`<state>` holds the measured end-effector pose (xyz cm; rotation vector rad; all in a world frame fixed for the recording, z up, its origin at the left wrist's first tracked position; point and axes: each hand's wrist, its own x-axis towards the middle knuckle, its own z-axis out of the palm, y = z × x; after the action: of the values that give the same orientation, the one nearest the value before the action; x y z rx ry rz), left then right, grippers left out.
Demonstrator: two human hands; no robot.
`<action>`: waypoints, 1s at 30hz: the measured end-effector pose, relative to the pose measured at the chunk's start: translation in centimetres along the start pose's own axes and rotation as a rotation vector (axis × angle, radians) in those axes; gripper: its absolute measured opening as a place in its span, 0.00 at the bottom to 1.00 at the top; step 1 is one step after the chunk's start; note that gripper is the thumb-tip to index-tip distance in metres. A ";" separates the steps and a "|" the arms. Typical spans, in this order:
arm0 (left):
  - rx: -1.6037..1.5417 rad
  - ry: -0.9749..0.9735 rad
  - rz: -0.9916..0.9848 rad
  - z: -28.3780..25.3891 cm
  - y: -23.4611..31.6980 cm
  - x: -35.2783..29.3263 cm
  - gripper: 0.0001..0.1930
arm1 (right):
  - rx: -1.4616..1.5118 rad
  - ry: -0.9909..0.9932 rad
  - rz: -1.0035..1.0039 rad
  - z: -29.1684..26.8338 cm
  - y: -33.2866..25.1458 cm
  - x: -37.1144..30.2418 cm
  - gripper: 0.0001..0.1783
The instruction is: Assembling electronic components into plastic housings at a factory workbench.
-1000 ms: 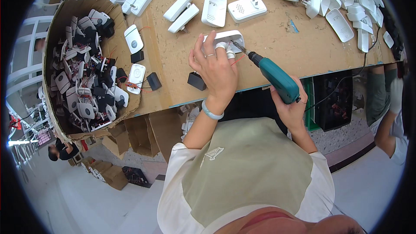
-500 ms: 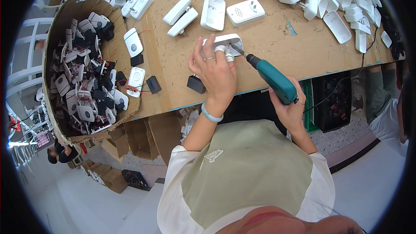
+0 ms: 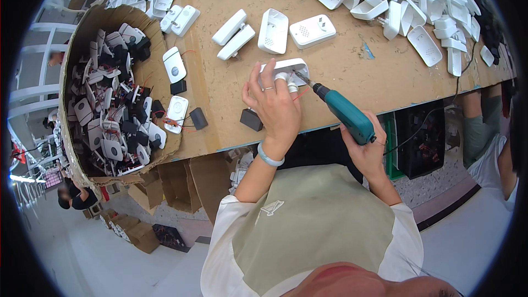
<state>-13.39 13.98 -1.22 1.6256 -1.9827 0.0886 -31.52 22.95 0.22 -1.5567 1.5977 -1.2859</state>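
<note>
A white plastic housing (image 3: 300, 65) lies near the table's front edge, its open side facing me. My left hand (image 3: 279, 107) holds it from the left; white finger covers show on some fingertips, which reach inside it. My right hand (image 3: 364, 151) is wrapped round a teal electric screwdriver (image 3: 347, 114). Its bit points into the housing; the tip's contact with a screw is too small to make out. A thin red wire shows beside my left fingers. Just left of my left wrist sits a small black block (image 3: 251, 120).
A cardboard box (image 3: 159, 160) on the left holds many white-and-black wired parts. Two white covers (image 3: 175, 65) with black blocks lie beside it. Beyond my hands are several housings (image 3: 273, 31); a large heap (image 3: 396, 0) fills the far right. The screwdriver's cord (image 3: 421, 124) trails right. A person (image 3: 495, 154) is at right.
The whole view has shifted slightly, so the table appears lower. Both hands, the housing and the screwdriver keep nearly the same positions relative to one another.
</note>
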 end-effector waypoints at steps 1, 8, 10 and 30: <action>0.005 -0.006 -0.002 -0.1 0.0 0.0 0.10 | -0.003 0.002 0.001 -0.1 0.0 -0.1 0.12; 0.021 -0.004 -0.019 -0.1 0.2 0.2 0.11 | 0.014 0.013 -0.003 0.0 0.4 -0.2 0.11; 0.023 -0.007 -0.019 0.0 0.2 0.2 0.11 | 0.025 0.004 0.000 0.0 0.5 -0.2 0.10; 0.019 -0.018 -0.021 0.0 0.1 0.1 0.13 | 0.005 -0.016 -0.022 -0.2 0.3 0.1 0.10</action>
<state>-13.47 13.96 -1.16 1.6642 -1.9829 0.0853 -31.83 22.86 0.09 -1.5821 1.5707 -1.2841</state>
